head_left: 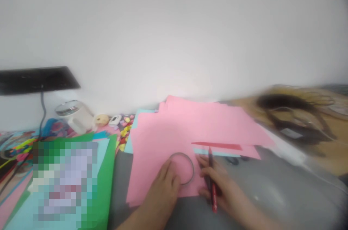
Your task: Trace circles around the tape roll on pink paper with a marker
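Right hand (221, 183) curls round a red pen (214, 195) aimed at the worktop's (122, 175) back edge, thin ring (193, 170) just left, by the open left hand's (164, 186) fingers.

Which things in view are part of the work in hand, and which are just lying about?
In hand, judging by the hands:
- red pen, in right hand
- ring, at left hand's fingers
- pink paper under the ring

Lying about, apparently:
- white mug
- green sheet
- black curved item, blurred
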`<state>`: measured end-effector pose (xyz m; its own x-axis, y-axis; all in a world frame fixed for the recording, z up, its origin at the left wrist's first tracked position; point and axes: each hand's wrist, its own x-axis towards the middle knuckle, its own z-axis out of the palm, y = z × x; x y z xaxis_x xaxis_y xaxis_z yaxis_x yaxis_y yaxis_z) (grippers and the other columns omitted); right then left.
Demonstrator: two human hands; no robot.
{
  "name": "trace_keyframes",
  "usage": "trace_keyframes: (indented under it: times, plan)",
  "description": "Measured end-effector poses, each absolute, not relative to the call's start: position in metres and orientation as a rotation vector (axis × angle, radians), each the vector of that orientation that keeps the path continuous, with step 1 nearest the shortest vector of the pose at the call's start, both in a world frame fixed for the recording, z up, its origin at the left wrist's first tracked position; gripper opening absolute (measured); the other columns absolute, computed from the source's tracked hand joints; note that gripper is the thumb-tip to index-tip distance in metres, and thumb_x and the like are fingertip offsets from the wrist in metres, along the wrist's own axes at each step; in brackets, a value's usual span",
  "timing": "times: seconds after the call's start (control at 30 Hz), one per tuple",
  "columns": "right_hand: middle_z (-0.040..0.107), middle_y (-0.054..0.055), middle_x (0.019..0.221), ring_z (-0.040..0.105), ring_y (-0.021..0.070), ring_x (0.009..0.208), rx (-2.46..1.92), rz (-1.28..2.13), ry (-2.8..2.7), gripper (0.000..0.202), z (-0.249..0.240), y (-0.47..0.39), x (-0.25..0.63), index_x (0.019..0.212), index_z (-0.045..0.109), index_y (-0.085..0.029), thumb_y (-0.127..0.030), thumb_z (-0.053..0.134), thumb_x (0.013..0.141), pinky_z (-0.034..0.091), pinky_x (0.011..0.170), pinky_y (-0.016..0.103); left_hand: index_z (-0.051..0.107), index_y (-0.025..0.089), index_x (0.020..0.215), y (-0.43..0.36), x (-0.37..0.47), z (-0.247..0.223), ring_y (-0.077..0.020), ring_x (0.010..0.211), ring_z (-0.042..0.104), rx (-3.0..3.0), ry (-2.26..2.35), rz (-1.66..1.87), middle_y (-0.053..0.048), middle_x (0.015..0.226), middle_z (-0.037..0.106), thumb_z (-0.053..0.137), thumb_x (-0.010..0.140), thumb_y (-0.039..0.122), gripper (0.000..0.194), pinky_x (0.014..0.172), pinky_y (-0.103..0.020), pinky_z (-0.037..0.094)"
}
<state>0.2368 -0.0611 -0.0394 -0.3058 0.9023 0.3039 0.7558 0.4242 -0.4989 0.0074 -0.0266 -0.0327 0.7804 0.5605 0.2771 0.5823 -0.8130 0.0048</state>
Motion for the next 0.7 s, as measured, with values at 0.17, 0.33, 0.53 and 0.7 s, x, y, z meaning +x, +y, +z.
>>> trace_keyframes:
  times: [0.17, 0.33, 0.53, 0.7]
  plan:
    - [0.047, 0.011, 0.135, 0.037, 0.0266, 0.129, -1.400, 0.373, -2.140, 0.018, -0.035, -0.062, 0.236, 0.096, 0.056, -0.023, -0.025, 0.060, 0.078, 0.034, 0.104, 0.049, 0.038, 0.013, 0.120, -0.022, 0.003, -0.022, -0.0297, 0.123, 0.042, -3.031, -1.226, -0.657, -0.019, 0.126, 0.048, 0.056, 0.073, 0.002, 0.051, 0.096, -0.048, 0.044]
    - [0.047, 0.011, 0.136, 0.038, 0.0270, 0.129, -1.398, 0.372, -2.130, 0.019, -0.036, -0.062, 0.236, 0.097, 0.056, -0.024, -0.027, 0.060, 0.079, 0.037, 0.102, 0.049, 0.035, 0.017, 0.123, -0.016, 0.000, 0.000, -0.0260, 0.114, 0.049, -3.101, -1.667, -0.795, -0.014, 0.122, 0.051, 0.064, 0.067, 0.009, 0.064, 0.095, -0.047, 0.045]
    - [0.046, 0.012, 0.136, 0.035, 0.0267, 0.130, -1.389, 0.349, -2.168, 0.018, -0.041, -0.061, 0.238, 0.097, 0.054, -0.023, -0.027, 0.059, 0.080, 0.036, 0.103, 0.049, 0.027, 0.013, 0.131, -0.015, 0.009, -0.021, -0.0245, 0.131, 0.030, -3.122, -1.303, -0.557, -0.017, 0.139, 0.037, 0.051, 0.078, 0.007, 0.059, 0.103, -0.043, 0.037]
    - [0.047, 0.012, 0.136, 0.036, 0.0259, 0.130, -1.391, 0.353, -2.171, 0.018, -0.039, -0.061, 0.238, 0.098, 0.053, -0.023, -0.025, 0.057, 0.081, 0.036, 0.103, 0.049, 0.035, 0.011, 0.127, -0.014, 0.016, -0.029, -0.0271, 0.135, 0.018, -3.114, -1.019, -0.327, -0.019, 0.141, 0.034, 0.050, 0.078, 0.007, 0.052, 0.106, -0.045, 0.032]
